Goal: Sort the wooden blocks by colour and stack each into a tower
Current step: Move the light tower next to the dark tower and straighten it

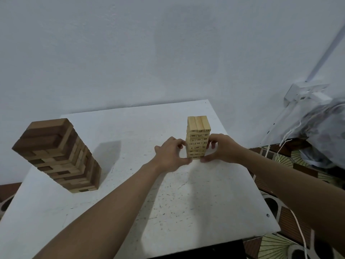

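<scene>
The pale tower of numbered blocks stands upright on the right half of the white worktop, well apart from the brown tower at the left edge. The left hand and right hand cup the lower half of the pale tower from either side. The fingers are curled against its flanks and the thumbs meet its base at the front. How hard they press is difficult to read from this angle.

The blocks look light, stiff and smooth, and they are loosely laid, so the layers will probably slide on one another rather than hold together. The tower is best held low and evenly from both sides. Squeezing one layer, or lifting from the top, risks shearing it apart.
</scene>
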`<state>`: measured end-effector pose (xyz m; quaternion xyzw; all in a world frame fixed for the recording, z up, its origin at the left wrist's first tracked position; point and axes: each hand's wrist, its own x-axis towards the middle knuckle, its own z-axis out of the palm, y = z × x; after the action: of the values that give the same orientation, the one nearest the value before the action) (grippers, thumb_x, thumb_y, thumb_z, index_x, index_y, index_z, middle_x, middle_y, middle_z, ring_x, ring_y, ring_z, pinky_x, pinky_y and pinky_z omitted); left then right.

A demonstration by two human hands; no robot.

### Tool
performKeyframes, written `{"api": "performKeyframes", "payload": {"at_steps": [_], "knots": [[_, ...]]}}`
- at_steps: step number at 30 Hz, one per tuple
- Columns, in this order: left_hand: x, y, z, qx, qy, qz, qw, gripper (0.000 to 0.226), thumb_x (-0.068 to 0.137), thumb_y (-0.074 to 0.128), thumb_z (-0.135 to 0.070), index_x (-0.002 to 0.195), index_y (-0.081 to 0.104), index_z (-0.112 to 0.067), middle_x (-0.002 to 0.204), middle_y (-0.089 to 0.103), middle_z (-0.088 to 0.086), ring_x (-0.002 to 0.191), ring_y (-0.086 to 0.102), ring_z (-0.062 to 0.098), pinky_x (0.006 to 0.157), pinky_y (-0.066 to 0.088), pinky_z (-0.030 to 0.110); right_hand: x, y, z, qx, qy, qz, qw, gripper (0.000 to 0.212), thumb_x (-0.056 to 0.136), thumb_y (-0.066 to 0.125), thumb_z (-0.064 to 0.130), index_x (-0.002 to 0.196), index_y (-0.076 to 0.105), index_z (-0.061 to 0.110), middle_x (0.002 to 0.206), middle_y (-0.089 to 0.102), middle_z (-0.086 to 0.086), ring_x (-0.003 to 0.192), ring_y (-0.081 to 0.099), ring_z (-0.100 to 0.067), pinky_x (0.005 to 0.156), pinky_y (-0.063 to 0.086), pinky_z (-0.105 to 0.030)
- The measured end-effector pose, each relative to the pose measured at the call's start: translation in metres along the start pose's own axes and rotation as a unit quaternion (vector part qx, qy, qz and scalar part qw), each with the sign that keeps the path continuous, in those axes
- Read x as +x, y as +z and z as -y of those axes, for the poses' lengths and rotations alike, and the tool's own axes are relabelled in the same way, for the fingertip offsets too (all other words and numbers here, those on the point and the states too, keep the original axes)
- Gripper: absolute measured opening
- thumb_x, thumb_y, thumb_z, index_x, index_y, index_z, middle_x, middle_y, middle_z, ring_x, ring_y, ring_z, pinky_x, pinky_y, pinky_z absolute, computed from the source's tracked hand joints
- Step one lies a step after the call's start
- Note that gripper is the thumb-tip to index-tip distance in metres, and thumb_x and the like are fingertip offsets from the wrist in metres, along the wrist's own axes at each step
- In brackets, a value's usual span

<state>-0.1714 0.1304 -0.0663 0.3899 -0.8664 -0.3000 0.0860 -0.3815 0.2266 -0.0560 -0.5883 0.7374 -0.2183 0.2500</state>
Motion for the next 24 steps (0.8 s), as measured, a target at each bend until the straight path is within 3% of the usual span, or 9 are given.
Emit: {"api": "performKeyframes", "payload": {"at_steps": [5,8,12,19,24], "knots": [[0.0029,0.0003,0.0022,0.014,0.01,0.013,1.0,0.055,0.084,0.077,-0.052,0.131,0.057,-0.033,0.115,0.049,-0.009,0.103,0.046,0.007,0.091,0.026,0.037,0.0021,0.0023,-0.0006,0.002,0.004,-0.002,1.0,0.057,0.064,0.091,0.044,0.115,0.071,0.026,0.107,0.068,0.008,0.095,0.055,-0.017,0.079,0.049,-0.031],[0.0033,0.0002,0.0027,0.017,0.015,0.02,1.0,0.054,0.086,0.075,-0.052,0.132,0.056,-0.031,0.114,0.048,-0.008,0.106,0.046,0.009,0.091,0.026,0.038,0.0004,0.0014,0.0029,-0.002,0.005,0.005,1.0,0.068,0.054,0.084,0.062,0.113,0.071,0.029,0.107,0.068,0.01,0.097,0.057,-0.017,0.085,0.052,-0.042],[0.0035,-0.0007,0.0031,0.018,0.016,0.026,0.999,0.054,0.087,0.074,-0.051,0.134,0.055,-0.031,0.114,0.047,-0.008,0.107,0.044,0.01,0.093,0.026,0.038,-0.0008,0.0016,0.0038,-0.01,0.005,-0.002,1.0,0.081,0.044,0.069,0.078,0.111,0.071,0.033,0.105,0.069,0.013,0.095,0.057,-0.015,0.086,0.051,-0.047],[0.0025,-0.0007,0.0048,0.029,0.022,0.023,0.999,0.055,0.088,0.072,-0.053,0.135,0.054,-0.033,0.112,0.046,-0.009,0.107,0.043,0.009,0.093,0.025,0.036,-0.0025,0.0022,0.0036,-0.022,0.001,-0.008,1.0,0.081,0.044,0.067,0.081,0.105,0.071,0.028,0.104,0.068,0.015,0.094,0.056,-0.013,0.087,0.049,-0.049],[0.0011,-0.0029,0.0073,0.036,0.028,0.023,0.999,0.055,0.088,0.072,-0.053,0.135,0.054,-0.031,0.113,0.046,-0.007,0.106,0.042,0.01,0.091,0.025,0.035,-0.0032,0.0037,0.008,-0.019,-0.001,-0.008,1.0,0.066,0.053,0.078,0.068,0.107,0.072,0.029,0.104,0.068,0.014,0.092,0.054,-0.014,0.089,0.048,-0.049]]}}
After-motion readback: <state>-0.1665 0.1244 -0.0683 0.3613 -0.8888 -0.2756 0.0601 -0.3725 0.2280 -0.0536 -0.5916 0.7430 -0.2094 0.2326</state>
